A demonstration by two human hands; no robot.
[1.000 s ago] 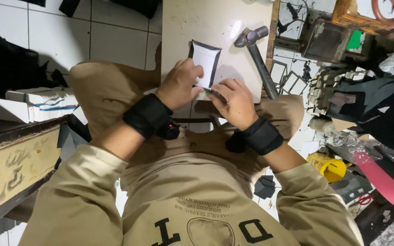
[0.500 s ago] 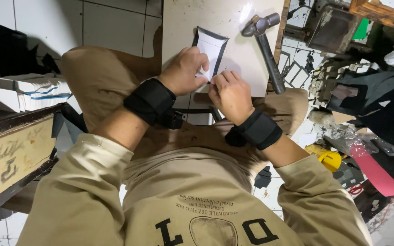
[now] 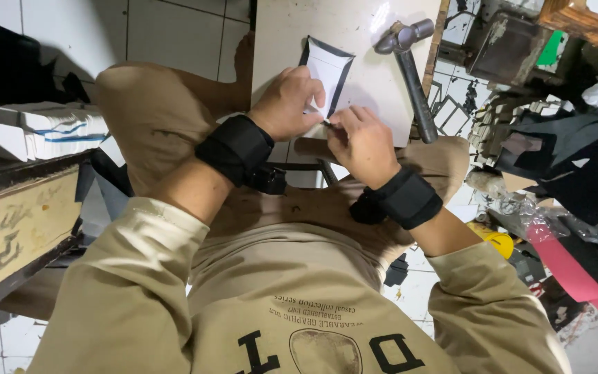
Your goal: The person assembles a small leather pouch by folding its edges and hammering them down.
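- Your left hand (image 3: 286, 102) rests on the near end of the white piece with dark edges (image 3: 327, 73), fingers curled and pressed close together, the fingertips holding it down against the pale board (image 3: 278, 28).
- Your right hand (image 3: 361, 142) sits just beside the left, almost touching it; thumb and forefinger are drawn together in a pinch at the near corner of the white piece. Something small may sit in that pinch, but it is too small to tell what.
- The other fingers of your right hand are folded loosely under the palm.
- The white piece lies flat on the pale board, its far end free and pointing away from you, its near end hidden under your hands.
- A hammer (image 3: 410, 69) lies on the board to the right of the piece, near it but apart, head at the far end, handle running back toward your right knee.
- Both wrists carry black wrist straps (image 3: 237, 149).
- A stack of white boxes (image 3: 50, 128) sits well apart on your left.
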